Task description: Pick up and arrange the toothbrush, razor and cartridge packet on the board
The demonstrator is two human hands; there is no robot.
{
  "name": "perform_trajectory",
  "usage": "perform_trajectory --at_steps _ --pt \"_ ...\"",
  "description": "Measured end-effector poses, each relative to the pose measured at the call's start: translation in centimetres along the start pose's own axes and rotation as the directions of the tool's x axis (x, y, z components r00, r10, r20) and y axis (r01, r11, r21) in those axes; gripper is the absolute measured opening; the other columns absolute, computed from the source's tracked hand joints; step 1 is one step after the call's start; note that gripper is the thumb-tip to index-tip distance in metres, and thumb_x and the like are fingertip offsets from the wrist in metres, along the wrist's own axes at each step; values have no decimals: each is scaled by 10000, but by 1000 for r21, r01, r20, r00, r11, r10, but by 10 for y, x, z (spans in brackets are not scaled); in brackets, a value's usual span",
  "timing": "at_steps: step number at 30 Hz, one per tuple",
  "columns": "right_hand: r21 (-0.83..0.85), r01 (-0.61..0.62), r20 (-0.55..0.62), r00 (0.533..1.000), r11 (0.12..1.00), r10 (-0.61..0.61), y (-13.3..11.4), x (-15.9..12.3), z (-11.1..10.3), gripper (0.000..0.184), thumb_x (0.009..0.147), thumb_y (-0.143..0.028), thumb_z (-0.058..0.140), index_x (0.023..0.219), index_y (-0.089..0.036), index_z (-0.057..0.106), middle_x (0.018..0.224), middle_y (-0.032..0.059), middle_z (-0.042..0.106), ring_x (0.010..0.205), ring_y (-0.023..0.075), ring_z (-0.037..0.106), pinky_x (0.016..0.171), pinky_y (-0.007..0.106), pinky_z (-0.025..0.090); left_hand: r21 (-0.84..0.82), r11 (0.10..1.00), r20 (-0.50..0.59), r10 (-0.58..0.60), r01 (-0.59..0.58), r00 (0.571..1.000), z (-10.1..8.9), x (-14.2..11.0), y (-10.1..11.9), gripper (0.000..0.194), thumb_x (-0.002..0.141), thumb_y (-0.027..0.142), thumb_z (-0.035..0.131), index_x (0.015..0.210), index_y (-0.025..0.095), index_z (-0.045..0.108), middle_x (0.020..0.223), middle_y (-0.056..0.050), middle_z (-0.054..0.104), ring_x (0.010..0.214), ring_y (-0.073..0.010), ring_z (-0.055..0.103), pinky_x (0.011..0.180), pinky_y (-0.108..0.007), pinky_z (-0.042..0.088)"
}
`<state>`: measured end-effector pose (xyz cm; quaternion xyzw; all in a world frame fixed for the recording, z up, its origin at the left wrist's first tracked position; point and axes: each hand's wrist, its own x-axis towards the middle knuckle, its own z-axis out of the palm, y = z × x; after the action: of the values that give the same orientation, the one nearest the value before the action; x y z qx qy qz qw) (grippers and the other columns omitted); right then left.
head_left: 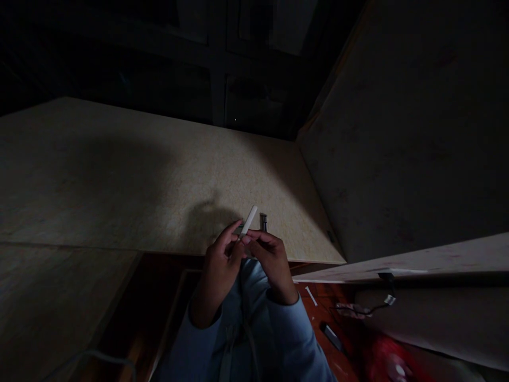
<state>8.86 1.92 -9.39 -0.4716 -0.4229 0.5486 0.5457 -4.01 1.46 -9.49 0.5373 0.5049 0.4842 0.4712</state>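
Observation:
Both hands meet close to the table's near edge, around a slim, flat white stick (pixel 249 219) with a rounded tip, whose exact kind I cannot make out. It points up and slightly right. My left hand (pixel 223 257) has thumb and fingers closed about its lower end, with the index finger reaching up along the side. My right hand (pixel 271 260) pinches the same end between thumb and index finger. The stick's base is hidden by the fingertips. Just beyond my right hand, a small dark metallic object (pixel 263 222) rests on the table, its lower part covered by my fingers.
A pale, speckled tabletop (pixel 139 185) spreads ahead and left, dimly lit. A patterned wall panel (pixel 417 132) rises at right. On the reddish floor lie a white strip (pixel 311 296), a dark flat object (pixel 333 337), a cable (pixel 376 309) and something red (pixel 392 361).

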Motion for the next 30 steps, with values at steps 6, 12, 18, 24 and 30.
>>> perform_trajectory --at_steps 6,12,18,24,30 --pt "-25 23 -126 992 999 -26 4 -2 -6 195 743 -385 785 793 -198 767 699 -8 703 629 131 584 639 268 486 79 997 23 14 -16 1000 3 0 -8 500 886 340 623 1358 179 583 995 -79 751 861 -189 730 789 -313 591" --pt "-59 127 -285 949 990 -138 -3 -5 -11 193 764 -379 773 751 -194 719 633 -33 609 607 114 520 630 255 452 135 990 -12 43 -41 999 1 3 -2 249 838 368 691 1016 199 736 946 -65 775 872 -204 732 825 -314 584" --pt "-64 184 -225 955 981 -194 -4 -8 -9 203 767 -382 780 881 -215 764 754 -5 672 659 129 550 655 272 477 70 997 76 1 -7 997 -1 1 6 253 880 401 620 990 200 726 913 -51 784 691 -176 727 673 -278 591" --pt "-55 144 -214 965 988 -153 0 -10 -12 228 755 -425 801 860 -225 770 807 17 689 745 159 584 714 292 499 93 995 159 28 -43 987 2 2 2 272 909 400 582 1010 210 748 949 -58 794 781 -197 746 734 -291 600" --pt "-115 168 -166 969 979 -185 2 -11 -24 184 777 -381 802 885 -233 782 818 12 682 766 160 602 741 292 493 172 975 236 96 -139 967 4 2 0 274 933 395 575 1050 242 771 1047 -65 797 936 -220 749 851 -305 588"
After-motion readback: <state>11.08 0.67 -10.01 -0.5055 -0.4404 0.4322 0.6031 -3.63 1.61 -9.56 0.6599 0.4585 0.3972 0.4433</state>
